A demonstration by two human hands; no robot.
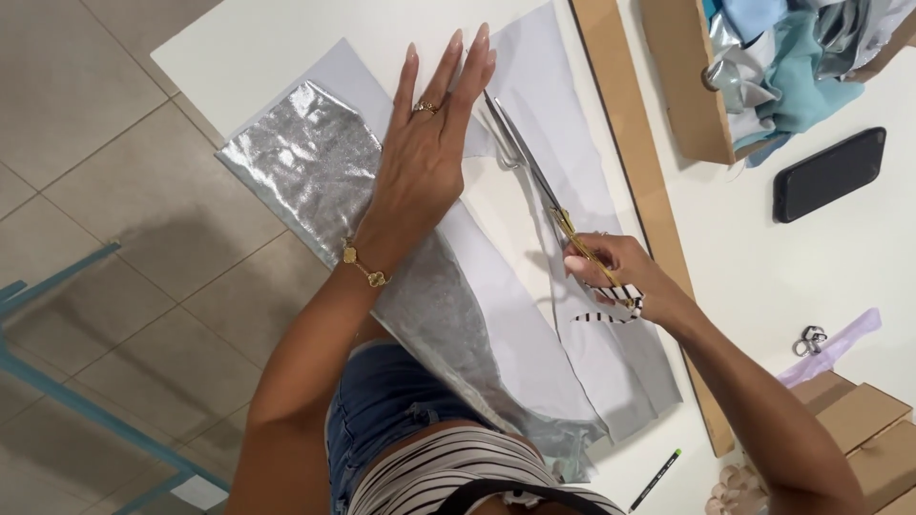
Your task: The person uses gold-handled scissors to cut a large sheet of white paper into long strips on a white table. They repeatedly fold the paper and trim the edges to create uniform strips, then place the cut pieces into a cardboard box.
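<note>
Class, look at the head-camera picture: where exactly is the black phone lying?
The black phone lies face down on the white table at the upper right, just below the cardboard box of fabric scraps and right of the long wooden board.

A sheet of fabric (324,162) lies on the table (248,48), running from the far left down toward the person, with a paper pattern (534,315) laid on it and reaching past it to the right. The left hand (425,157) rests flat on both, fingers pointing away. Just right of it, the scissors (534,176) lie over the pattern, blades pointing away, their handles in the right hand (615,272) nearer the person. A long board (639,162) runs along the pattern's right edge. Beyond it, far right, sits a box (682,86) holding cloth scraps (piled loosely), with a phone (828,174) just nearer. A pen (655,480) lies at the near edge.
</note>
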